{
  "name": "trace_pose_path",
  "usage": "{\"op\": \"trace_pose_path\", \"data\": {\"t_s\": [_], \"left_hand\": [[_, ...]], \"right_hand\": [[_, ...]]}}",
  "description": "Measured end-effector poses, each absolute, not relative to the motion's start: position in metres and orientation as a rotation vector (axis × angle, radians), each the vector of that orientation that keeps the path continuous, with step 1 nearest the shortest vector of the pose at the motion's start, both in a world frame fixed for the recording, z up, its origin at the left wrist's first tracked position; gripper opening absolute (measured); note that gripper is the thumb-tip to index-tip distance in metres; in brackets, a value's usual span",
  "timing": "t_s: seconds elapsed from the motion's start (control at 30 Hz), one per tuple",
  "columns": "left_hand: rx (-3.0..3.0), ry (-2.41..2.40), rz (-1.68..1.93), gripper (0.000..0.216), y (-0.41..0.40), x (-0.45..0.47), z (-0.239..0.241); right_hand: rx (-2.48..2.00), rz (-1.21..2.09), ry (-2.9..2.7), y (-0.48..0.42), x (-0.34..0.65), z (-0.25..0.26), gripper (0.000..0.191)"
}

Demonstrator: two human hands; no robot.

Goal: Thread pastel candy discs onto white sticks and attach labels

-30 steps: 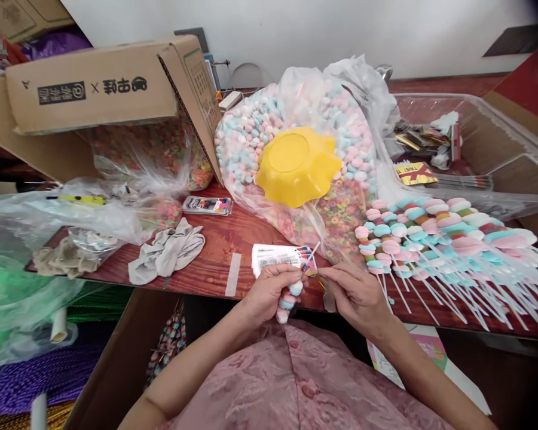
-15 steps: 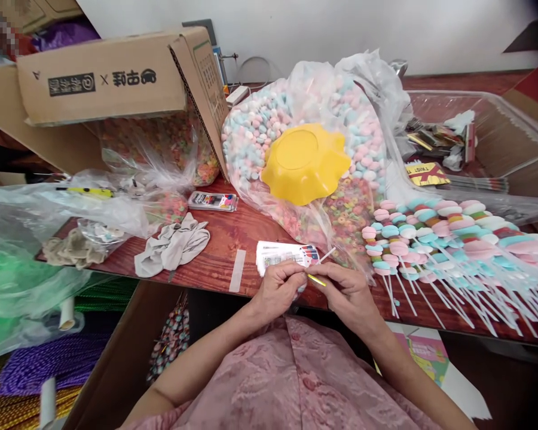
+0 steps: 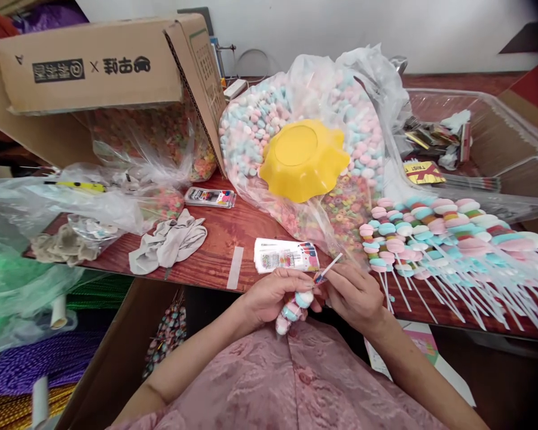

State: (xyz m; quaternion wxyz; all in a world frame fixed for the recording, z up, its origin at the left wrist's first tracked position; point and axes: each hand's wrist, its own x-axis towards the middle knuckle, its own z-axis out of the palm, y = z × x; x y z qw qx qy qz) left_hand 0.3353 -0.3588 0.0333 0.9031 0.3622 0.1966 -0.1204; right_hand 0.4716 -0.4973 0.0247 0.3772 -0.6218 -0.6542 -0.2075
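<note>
My left hand (image 3: 272,294) is closed round a candy skewer (image 3: 296,307) with pastel pink, white and blue pieces; its white stick pokes up past my fingers. My right hand (image 3: 355,294) pinches the stick near its upper part, where a small colourful wrap sits. Both hands meet at the table's near edge, just below a stack of printed stickers (image 3: 286,257). To the right lies a pile of finished candy skewers (image 3: 434,236), sticks pointing toward me.
A big clear bag of pastel candies (image 3: 260,128) carries a yellow bowl (image 3: 303,158). A cardboard box (image 3: 103,65) leans at left over bags of coloured rings. Grey gloves (image 3: 170,242), a clear plastic bin (image 3: 488,143) and loose plastic bags (image 3: 49,209) surround the wooden table (image 3: 224,239).
The skewer's candy end shows below my left hand again, having been hidden half a second ago. My right hand shifted closer in along the stick. The view tilted slightly.
</note>
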Motion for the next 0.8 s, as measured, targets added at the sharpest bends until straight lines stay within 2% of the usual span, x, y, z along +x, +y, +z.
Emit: {"op": "trace_pose_path", "data": {"t_s": [0.23, 0.6, 0.7, 0.77, 0.8], "left_hand": [[0.647, 0.369, -0.158, 0.027, -0.374, 0.341, 0.030], [0.571, 0.413, -0.057, 0.025, -0.373, 0.342, 0.024], [0.795, 0.413, -0.066, 0.025, -0.368, 0.335, 0.025], [1.084, 0.336, -0.031, 0.023, -0.363, 0.330, 0.029], [1.251, 0.263, 0.009, 0.021, -0.361, 0.329, 0.032]], "right_hand": [[-1.601, -0.582, -1.619, -0.500, 0.476, 0.028, 0.026], [-1.493, -0.328, -1.510, -0.507, 0.467, 0.021, 0.034], [-1.501, -0.011, -1.254, -0.510, 0.464, 0.023, 0.020], [-1.492, 0.359, -1.031, -0.512, 0.464, 0.025, 0.009], [-1.477, 0.557, -0.938, -0.512, 0.465, 0.026, 0.010]]}}
